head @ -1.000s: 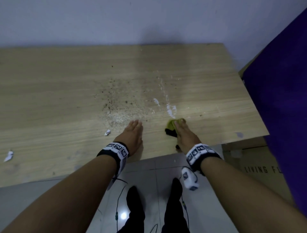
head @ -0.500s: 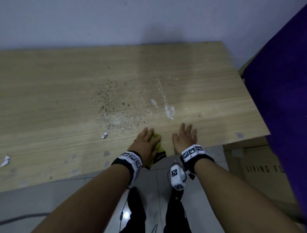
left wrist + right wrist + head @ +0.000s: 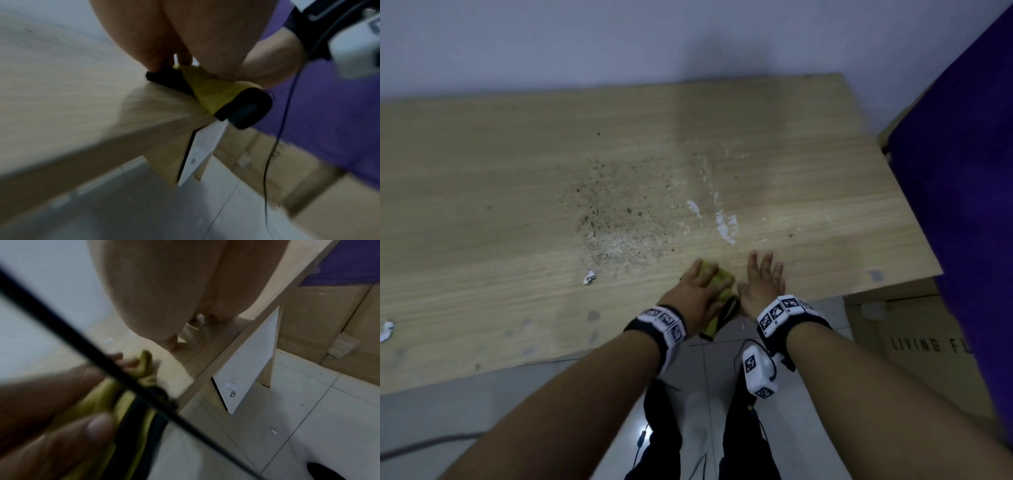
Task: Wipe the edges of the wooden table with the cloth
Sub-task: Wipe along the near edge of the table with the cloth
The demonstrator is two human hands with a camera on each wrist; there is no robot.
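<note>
The yellow cloth with a black trim (image 3: 717, 291) lies on the near edge of the wooden worktop (image 3: 517, 178), part of it on the top surface and part hanging down over the edge toward the floor. The left hand (image 3: 700, 291) lies on top of the cloth and presses it to the wood; its grip is loose, the fingers laid over the cloth with the thumb along the cloth's hanging side, as the right wrist view shows. In the left wrist view the cloth (image 3: 213, 95) drapes over the worktop's edge under the palm.

The right hand (image 3: 762, 284) rests flat on the worktop just beside the cloth, fingers straight and spread, holding nothing.

Beyond the hands the worktop carries a patch of dark specks (image 3: 619, 219) and, to its right, streaks of white residue (image 3: 724, 222). A small scrap of white paper (image 3: 589, 277) lies left of the left hand, and another scrap (image 3: 386, 330) lies near the worktop's left end. A purple fabric surface (image 3: 962, 171) stands at the right, with a cardboard box (image 3: 914, 349) below it on the tiled floor (image 3: 698, 428).
</note>
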